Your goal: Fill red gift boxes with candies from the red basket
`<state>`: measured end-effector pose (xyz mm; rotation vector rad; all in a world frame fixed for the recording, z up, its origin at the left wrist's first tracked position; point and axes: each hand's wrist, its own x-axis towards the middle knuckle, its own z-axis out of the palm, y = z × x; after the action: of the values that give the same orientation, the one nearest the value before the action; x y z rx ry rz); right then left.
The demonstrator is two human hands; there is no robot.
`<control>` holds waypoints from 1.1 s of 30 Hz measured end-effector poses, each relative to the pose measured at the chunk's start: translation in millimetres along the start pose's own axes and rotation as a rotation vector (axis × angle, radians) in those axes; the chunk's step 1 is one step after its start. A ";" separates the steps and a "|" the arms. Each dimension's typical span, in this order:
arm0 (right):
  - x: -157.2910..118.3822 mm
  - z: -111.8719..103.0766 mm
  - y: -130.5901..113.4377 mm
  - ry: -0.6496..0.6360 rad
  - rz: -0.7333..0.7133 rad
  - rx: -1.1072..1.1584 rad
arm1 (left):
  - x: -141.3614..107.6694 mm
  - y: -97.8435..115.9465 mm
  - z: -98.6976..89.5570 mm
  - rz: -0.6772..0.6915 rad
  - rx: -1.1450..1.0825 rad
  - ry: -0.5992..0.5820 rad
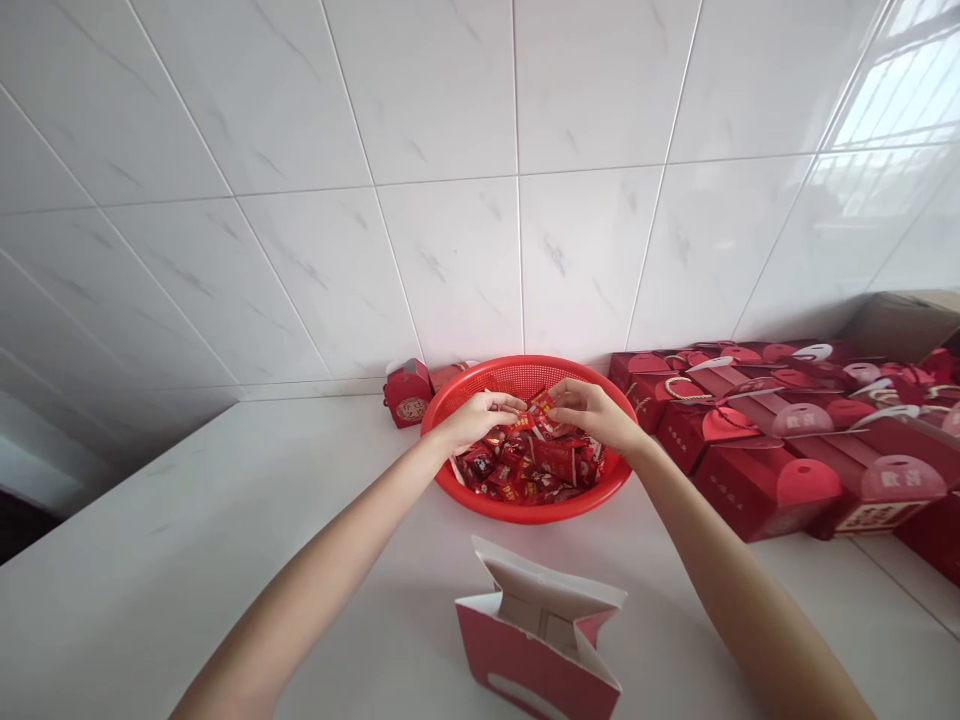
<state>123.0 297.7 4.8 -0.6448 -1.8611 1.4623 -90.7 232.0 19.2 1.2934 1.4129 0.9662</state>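
Observation:
A red plastic basket [525,513] stands on the white counter, holding many red-wrapped candies [510,470]. Over its left side reaches my left hand [480,418], its fingers bent and close together; anything between them is hidden. On the right, my right hand [594,412] has its fingers curled, with thumb and fingertips at a red candy packet [543,408]. Nearer to me, between my forearms, an open-topped red paper box [536,655] stands with its pale inside showing; neither hand touches it.
Rows of red gift boxes [772,480] with rope handles fill the right side. A small red box [409,392] sits behind the basket on the left, against the tiled wall [450,260]. A brown cardboard box [904,330] is at the far right.

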 end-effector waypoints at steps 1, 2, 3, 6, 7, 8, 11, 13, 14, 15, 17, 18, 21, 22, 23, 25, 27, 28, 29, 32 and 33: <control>0.1 -0.2 0.4 -0.001 0.006 -0.006 | -0.2 0.9 0.6 -0.018 -0.040 -0.001; 0.3 -0.5 1.1 -0.002 0.013 -0.011 | -0.4 1.8 1.2 -0.038 -0.079 0.002; 0.7 -0.7 2.1 -0.002 0.019 -0.017 | -0.4 2.5 1.6 -0.062 -0.119 0.005; 2.0 -1.1 5.6 -0.003 0.014 -0.072 | 0.7 3.2 1.2 -0.115 -0.230 -0.009; 2.5 -1.2 6.8 -0.008 0.004 -0.108 | 1.3 2.9 0.6 -0.120 -0.261 -0.018; 2.9 -1.3 7.8 -0.015 -0.009 -0.150 | 1.8 2.6 -0.2 -0.120 -0.292 -0.028; 4.1 -1.3 10.3 -0.025 -0.053 -0.272 | 3.0 1.9 -2.9 -0.136 -0.388 -0.051; 4.7 -1.1 11.9 -0.050 -0.067 -0.351 | 3.4 2.5 -4.3 -0.161 -0.452 -0.064; 5.0 -0.9 12.7 -0.084 -0.061 -0.400 | 3.6 3.2 -4.9 -0.171 -0.478 -0.068; 5.3 -0.6 13.5 -0.129 -0.048 -0.462 | 3.7 4.0 -5.3 -0.179 -0.500 -0.069; 5.8 0.1 14.6 -0.203 -0.028 -0.598 | 4.1 5.9 -5.9 -0.197 -0.536 -0.059; 6.1 0.3 14.7 -0.204 -0.033 -0.651 | 4.3 6.7 -6.1 -0.206 -0.550 -0.052; 6.2 0.5 12.3 -0.072 -0.116 -0.623 | 4.0 7.9 -5.9 -0.222 -0.553 -0.041; 6.0 0.4 10.8 -0.021 -0.145 -0.569 | 3.6 7.8 -5.6 -0.218 -0.532 -0.054; 5.6 0.2 9.1 0.021 -0.168 -0.514 | 2.9 7.5 -5.2 -0.208 -0.500 -0.072; 4.2 0.3 5.8 0.077 -0.205 -0.441 | 1.4 6.8 -4.1 -0.190 -0.414 -0.109; 2.6 1.0 3.0 0.114 -0.237 -0.424 | 0.2 6.7 -2.8 -0.185 -0.352 -0.129; 1.8 1.5 1.9 0.128 -0.248 -0.424 | 0.0 6.9 -2.1 -0.191 -0.343 -0.129; 1.0 2.1 0.8 0.139 -0.257 -0.426 | 0.0 7.4 -1.5 -0.204 -0.351 -0.128; -0.9 3.7 -2.2 0.111 -0.276 -0.404 | 0.8 8.8 -0.4 -0.239 -0.414 -0.132; -1.5 3.9 -3.3 0.079 -0.284 -0.383 | 1.0 8.9 -0.3 -0.241 -0.426 -0.136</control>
<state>121.1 293.3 7.2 -0.5752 -2.0900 0.8960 -88.8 234.0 27.7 0.8367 1.1488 0.9322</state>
